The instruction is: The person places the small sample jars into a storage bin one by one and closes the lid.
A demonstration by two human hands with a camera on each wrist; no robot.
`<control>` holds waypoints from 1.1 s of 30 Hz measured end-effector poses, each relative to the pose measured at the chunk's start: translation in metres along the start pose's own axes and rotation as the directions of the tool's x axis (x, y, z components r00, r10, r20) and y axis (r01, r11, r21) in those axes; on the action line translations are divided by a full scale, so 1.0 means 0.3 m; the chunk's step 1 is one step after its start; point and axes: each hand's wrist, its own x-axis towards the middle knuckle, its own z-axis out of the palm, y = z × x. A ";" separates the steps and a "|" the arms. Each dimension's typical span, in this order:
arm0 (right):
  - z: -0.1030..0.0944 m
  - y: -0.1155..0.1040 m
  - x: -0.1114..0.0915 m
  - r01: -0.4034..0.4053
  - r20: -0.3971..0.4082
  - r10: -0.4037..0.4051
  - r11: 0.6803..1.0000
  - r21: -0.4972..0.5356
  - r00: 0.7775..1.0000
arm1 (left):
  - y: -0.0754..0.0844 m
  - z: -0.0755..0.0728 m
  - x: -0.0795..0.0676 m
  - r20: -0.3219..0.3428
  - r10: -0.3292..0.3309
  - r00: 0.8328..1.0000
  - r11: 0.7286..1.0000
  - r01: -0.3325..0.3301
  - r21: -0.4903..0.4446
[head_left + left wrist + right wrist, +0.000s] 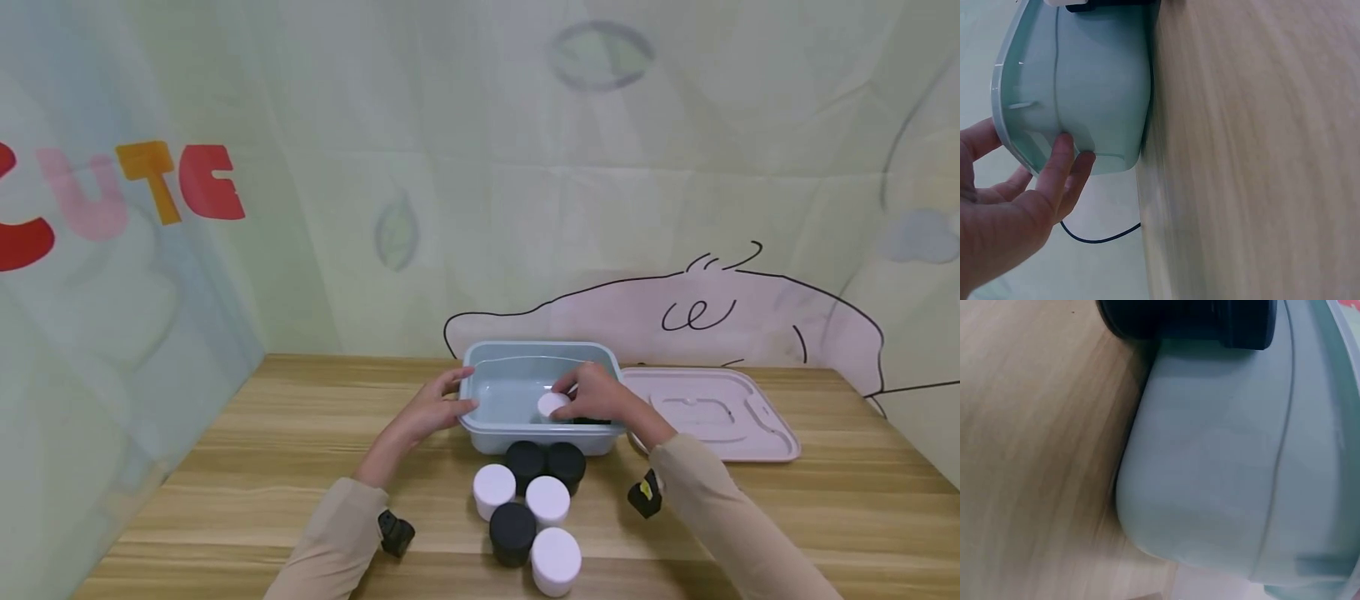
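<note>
A light blue plastic box point(540, 440) stands on the table. My left hand point(433, 408) holds its left end by the rim, and in the left wrist view the fingers point(1057, 165) lie against the outer wall. Inside the box, my right hand point(597, 393) pinches a small white round jar point(553, 405) between thumb and fingers. A black jar point(592, 421) shows partly beside it, mostly hidden by the front rim and the hand. In front of the box stand white jars point(556, 560) and black jars point(513, 533), close together. The right wrist view shows only the box's outer wall point(1210, 456) and a black jar point(1185, 319).
To the right of the box a pale pink lid point(712, 417) lies flat on the wooden table point(247, 492). A printed cloth point(337, 208) hangs behind the table. A dark cable point(1100, 240) shows beyond the table edge in the left wrist view.
</note>
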 end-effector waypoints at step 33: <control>-0.090 -0.119 -0.172 -0.026 -0.066 0.049 0.953 0.302 0.997 | 0.008 0.023 -0.011 -0.012 -0.015 1.000 1.000 0.015 0.002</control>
